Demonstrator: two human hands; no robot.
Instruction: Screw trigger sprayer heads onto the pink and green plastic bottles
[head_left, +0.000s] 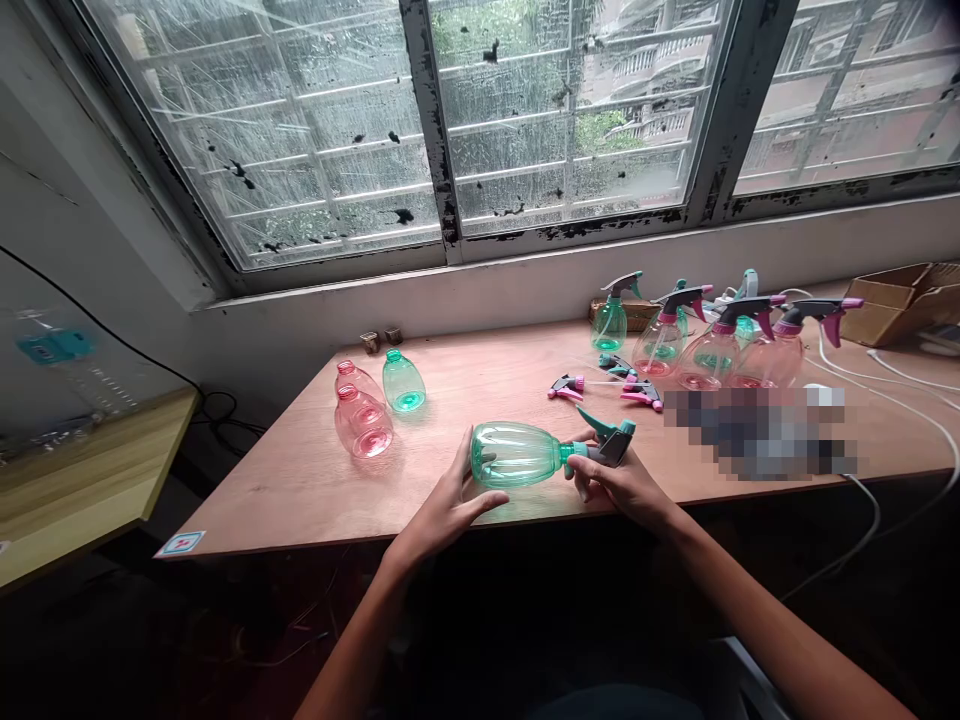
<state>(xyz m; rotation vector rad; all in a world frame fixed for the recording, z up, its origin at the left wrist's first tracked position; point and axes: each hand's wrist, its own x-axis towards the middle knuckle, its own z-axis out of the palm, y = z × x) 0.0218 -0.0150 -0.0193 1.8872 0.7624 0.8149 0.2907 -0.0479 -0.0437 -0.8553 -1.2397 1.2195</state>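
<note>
A clear green spray bottle (516, 454) lies sideways in the air above the table's front edge, its base to the left. My left hand (448, 500) cups the base, its fingers behind the bottle and its thumb stretched out below. At the neck, my right hand (611, 480) is closed with thumb and fingers around the collar of the grey-and-green trigger sprayer (616, 440). The sprayer sits on the bottle's mouth; how tightly it is screwed on I cannot tell. Beyond my right hand lie loose trigger sprayers (641, 391), pink-and-grey and green-and-grey.
Two open pink bottles (363, 420) and an open green bottle (404, 382) stand at the table's left. Several bottles with sprayers (709, 355) stand at the back right, near a cardboard box (892, 305). White cables (892, 375) cross the right side. A blurred patch hides something there.
</note>
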